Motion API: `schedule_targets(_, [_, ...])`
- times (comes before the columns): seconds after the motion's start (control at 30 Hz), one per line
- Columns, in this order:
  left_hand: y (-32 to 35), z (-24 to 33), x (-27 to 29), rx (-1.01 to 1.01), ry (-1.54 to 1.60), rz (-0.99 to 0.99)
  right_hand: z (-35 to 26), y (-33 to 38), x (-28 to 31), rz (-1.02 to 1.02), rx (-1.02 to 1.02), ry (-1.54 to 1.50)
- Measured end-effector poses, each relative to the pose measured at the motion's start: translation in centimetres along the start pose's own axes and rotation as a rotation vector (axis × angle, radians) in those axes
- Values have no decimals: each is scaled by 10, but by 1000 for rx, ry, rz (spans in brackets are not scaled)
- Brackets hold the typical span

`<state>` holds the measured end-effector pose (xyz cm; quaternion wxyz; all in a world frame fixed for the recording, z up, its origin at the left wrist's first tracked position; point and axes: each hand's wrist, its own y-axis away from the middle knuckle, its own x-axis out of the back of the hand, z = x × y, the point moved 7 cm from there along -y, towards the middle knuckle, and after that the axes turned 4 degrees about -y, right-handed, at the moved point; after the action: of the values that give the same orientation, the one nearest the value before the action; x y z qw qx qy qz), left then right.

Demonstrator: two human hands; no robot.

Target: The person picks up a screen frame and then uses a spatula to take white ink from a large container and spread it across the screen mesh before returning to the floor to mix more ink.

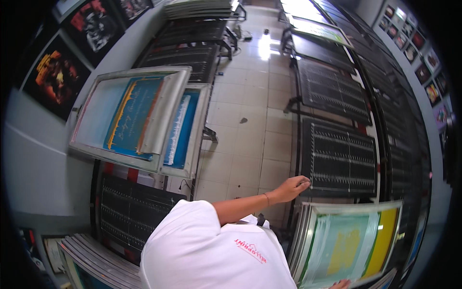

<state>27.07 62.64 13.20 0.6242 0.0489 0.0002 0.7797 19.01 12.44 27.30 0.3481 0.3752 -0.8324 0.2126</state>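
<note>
My left arm reaches across to the right. My left hand (pixel 294 187) has its fingers curled together at the near left corner of a black print board (pixel 339 159) with rows of white marks. Whether anything is between those fingers I cannot make out. Only part of my right hand (pixel 341 284) shows at the bottom edge, its fingers bent over the near edge of a screen printing frame (pixel 353 207). That frame has a metal rim and a mesh in pale green, with yellow areas. It lies tilted on top of several similar frames (pixel 299 236).
To the left, two screen frames (pixel 185 79) with blue mesh rest over the left row of boards. A black board (pixel 127 207) and stacked frames (pixel 103 265) are nearer. A tiled aisle (pixel 240 159) separates the rows. More black boards (pixel 332 89) continue away on the right.
</note>
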Motion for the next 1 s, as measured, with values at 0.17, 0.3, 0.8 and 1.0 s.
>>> schedule_targets(0.17, [-4, -22, 170, 122, -18, 354, -162, 2, -194, -452, 280, -463])
schedule_targets(0.3, [-33, -47, 255, 187, -16, 532, -284, 98, -327, -904, 423, -528])
schedule_targets(0.8, [-149, -71, 466, 320, 47, 728, -477, 206, -700, -1577, 613, -177])
schedule_targets(1.0, [-197, -70, 571, 299, 274, 973, -661, 270, -787, -1652, 965, -145])
